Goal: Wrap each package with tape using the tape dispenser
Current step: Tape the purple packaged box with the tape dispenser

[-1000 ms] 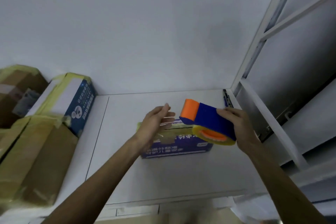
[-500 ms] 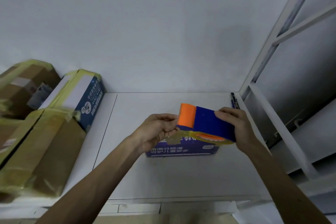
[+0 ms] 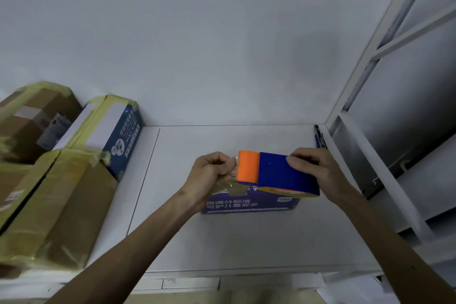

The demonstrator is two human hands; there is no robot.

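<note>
**One package under the dispenser, taped pile at nine o'clock**

A person's right hand [image 3: 318, 170] clamps around the rear of the blue-and-orange tape dispenser [image 3: 278, 174]. The dispenser is held just above a low blue package [image 3: 249, 203] that lies near the middle of the white bench [image 3: 222, 242].

The left hand [image 3: 213, 175], at nine o'clock of the dispenser, has its fingers curled tight at the orange mouth. It appears to pinch the tape end [image 3: 233, 168], though the clear film is hard to make out.

Some yellowish tape already shows on the package's top face. How far round it goes cannot be told, as the hands and dispenser cover most of it.

At the bench's nine o'clock edge, a stack of brown cartons [image 3: 61, 205] and a blue-and-white box [image 3: 106, 128] carry bands of yellowish tape and look finished. A pen [image 3: 320, 136] lies at two o'clock, beside the metal frame [image 3: 365, 86].

On this evidence the job is well advanced. The package in hand looks partly wrapped, with the next strip yet to be drawn, laid and cut.
</note>
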